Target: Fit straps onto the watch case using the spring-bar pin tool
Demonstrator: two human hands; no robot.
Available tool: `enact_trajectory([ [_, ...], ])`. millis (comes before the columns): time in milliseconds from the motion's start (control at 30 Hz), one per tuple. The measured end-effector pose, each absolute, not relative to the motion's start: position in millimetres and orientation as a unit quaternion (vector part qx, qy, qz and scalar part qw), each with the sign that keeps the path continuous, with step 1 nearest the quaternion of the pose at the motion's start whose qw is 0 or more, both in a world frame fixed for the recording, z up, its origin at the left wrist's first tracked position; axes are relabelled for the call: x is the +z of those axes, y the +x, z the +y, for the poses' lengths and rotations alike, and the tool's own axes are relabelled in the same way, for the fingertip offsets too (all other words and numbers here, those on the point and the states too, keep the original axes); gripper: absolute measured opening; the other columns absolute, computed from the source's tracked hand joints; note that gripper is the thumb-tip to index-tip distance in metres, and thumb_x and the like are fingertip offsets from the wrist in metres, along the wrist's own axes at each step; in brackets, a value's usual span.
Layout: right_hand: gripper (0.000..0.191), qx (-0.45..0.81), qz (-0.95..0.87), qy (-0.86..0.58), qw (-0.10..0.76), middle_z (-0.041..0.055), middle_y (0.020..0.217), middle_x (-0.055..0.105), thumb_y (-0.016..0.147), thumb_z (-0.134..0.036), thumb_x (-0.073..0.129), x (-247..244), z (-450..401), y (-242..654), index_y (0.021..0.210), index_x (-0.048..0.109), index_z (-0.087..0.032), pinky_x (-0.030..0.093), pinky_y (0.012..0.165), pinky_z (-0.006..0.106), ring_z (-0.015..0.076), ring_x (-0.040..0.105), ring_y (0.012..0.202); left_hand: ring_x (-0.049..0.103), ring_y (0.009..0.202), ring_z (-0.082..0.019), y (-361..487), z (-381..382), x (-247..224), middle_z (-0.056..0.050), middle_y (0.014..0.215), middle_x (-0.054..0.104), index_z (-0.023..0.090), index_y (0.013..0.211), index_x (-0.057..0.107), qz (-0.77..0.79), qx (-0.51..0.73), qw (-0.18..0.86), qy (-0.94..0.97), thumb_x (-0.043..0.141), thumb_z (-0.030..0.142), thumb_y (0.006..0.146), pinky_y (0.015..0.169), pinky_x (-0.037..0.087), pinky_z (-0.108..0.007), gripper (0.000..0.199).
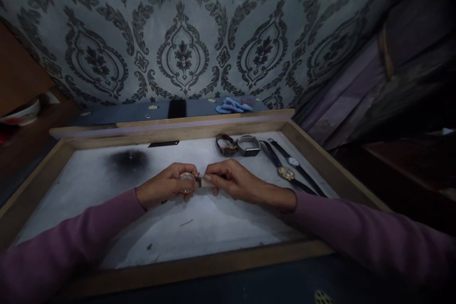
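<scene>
Above the tray, hands angle inward, nearly touching; both pinch one watch.

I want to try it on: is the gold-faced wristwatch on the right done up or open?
Open: the gold-faced wristwatch lies with its black strap halves stretched in opposite directions, not looped together.

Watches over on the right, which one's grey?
The looped grey watch, beside the looped brown watch; the two flat watches look black-strapped.
</scene>
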State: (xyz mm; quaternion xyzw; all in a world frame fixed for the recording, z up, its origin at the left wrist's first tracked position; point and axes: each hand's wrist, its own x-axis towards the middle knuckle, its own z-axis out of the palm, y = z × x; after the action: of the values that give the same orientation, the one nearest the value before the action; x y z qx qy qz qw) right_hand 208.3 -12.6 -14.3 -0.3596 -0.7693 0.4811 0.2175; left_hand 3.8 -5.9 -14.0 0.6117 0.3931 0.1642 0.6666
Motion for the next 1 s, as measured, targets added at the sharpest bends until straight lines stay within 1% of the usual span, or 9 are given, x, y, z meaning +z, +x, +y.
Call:
enact_trajectory([
  [267, 0.029, 0.47, -0.78, -0.36, 0.204, -0.0022, 0.055, 0.052, 0.091, -0.026, 0.045, -13.5, -13.4, 208.1, 0.067, 0.057, -0.013, 0.026, 0.043, 0.019, 0.0048, 0.037, 0.044, 0.037, 0.046, -0.007, 3.6, -6.5, -13.8, 0.007, 0.051, 0.05, 0.017, 0.075, 0.05, 0.386, 0.153, 0.666, 0.62, 0.06, 0.033, 0.073, 0.049, 0.024, -0.022, 0.019],
  [467, 0.029, 0.467, -0.784, -0.35, 0.21, -0.0039, 0.052, 0.048, 0.091, -0.023, 0.046, -13.7, -12.6, 209.6, 0.066, 0.056, -0.014, 0.026, 0.043, 0.018, 0.0045, 0.036, 0.045, 0.039, 0.047, -0.008, 3.7, -6.9, -12.4, 0.006, 0.051, 0.051, 0.017, 0.074, 0.051, 0.38, 0.15, 0.658, 0.632, 0.06, 0.032, 0.075, 0.049, 0.026, -0.022, 0.017],
  [667, 0.028, 0.454, -0.794, -0.349, 0.205, -0.0019, 0.055, 0.052, 0.091, -0.023, 0.045, -16.4, -11.9, 210.1, 0.068, 0.057, -0.013, 0.026, 0.044, 0.019, 0.005, 0.037, 0.047, 0.038, 0.047, -0.007, 3.3, -7.6, -11.8, 0.005, 0.051, 0.051, 0.017, 0.076, 0.051, 0.382, 0.146, 0.662, 0.629, 0.06, 0.032, 0.076, 0.05, 0.027, -0.022, 0.017],
  [867, 0.029, 0.432, -0.809, -0.343, 0.204, -0.0025, 0.054, 0.05, 0.091, -0.022, 0.045, -15.7, -12.6, 210.9, 0.065, 0.055, -0.014, 0.027, 0.045, 0.02, 0.0055, 0.037, 0.046, 0.038, 0.047, -0.008, 2.0, -6.6, -14.5, 0.006, 0.052, 0.051, 0.017, 0.077, 0.05, 0.374, 0.147, 0.669, 0.625, 0.062, 0.035, 0.076, 0.049, 0.026, -0.022, 0.022],
  [1000, 0.029, 0.415, -0.82, -0.335, 0.209, -0.0018, 0.055, 0.052, 0.092, -0.022, 0.045, -15.9, -12.9, 211.5, 0.067, 0.056, -0.014, 0.029, 0.046, 0.02, 0.0059, 0.041, 0.047, 0.04, 0.048, -0.008, 1.9, -6.3, -13.8, 0.006, 0.052, 0.052, 0.017, 0.076, 0.05, 0.368, 0.15, 0.672, 0.625, 0.062, 0.035, 0.075, 0.05, 0.028, -0.022, 0.021],
])
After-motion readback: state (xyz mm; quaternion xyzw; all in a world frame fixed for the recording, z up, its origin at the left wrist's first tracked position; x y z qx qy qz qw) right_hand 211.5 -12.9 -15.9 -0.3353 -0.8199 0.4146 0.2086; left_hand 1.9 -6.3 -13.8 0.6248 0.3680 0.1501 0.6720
